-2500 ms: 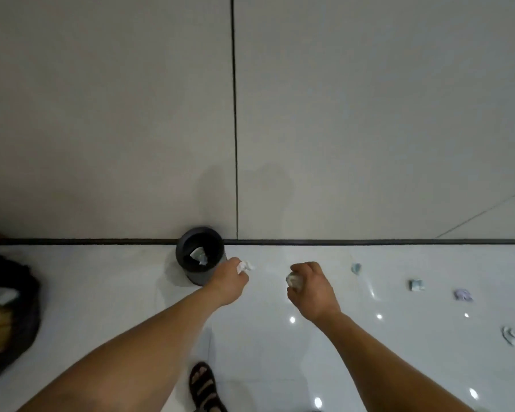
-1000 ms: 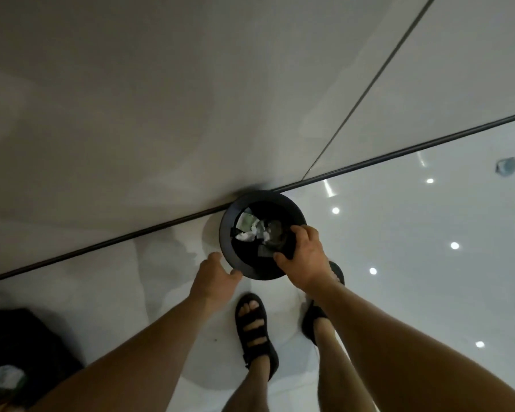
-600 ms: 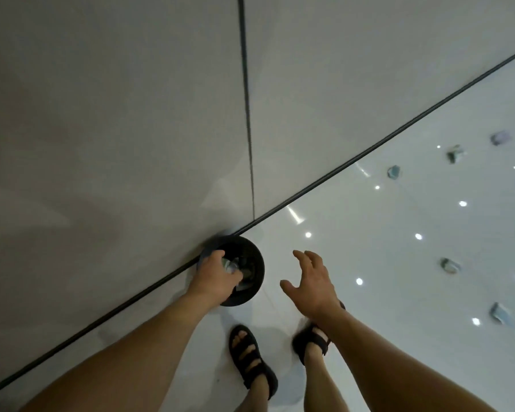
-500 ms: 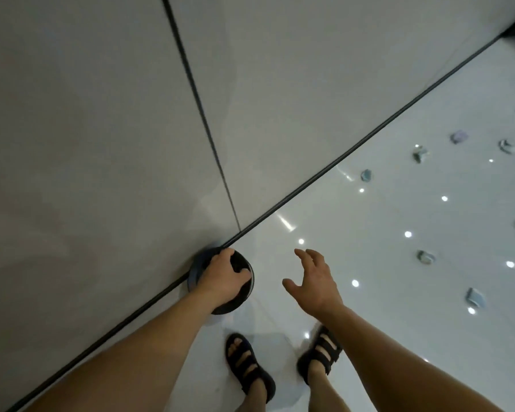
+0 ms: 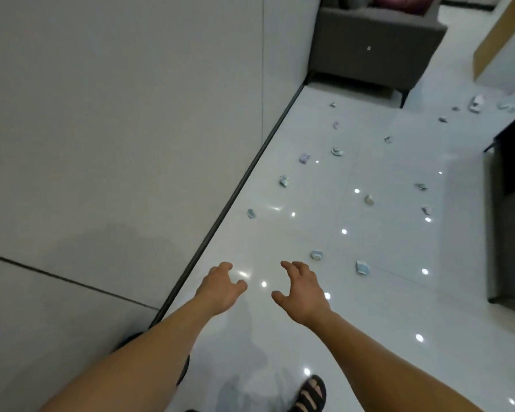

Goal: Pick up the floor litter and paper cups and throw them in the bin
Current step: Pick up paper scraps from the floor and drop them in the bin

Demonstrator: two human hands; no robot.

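glossy white floor (image 5: 369, 307), crumpled paper litter (image 5: 362, 267)

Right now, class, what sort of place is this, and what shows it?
Probably a living room or lounge: a grey sofa with a pink cushion stands by the wall, and the glossy white tiled floor reflects ceiling lights.

can see only dark slivers of the bin (image 5: 128, 340) behind the left forearm (image 5: 149, 362), lower left. loses the sandal (image 5: 311, 395) at the bottom edge, the sofa (image 5: 375, 40) at the top. cannot tell paper from cup in the far litter (image 5: 476, 104), upper right.
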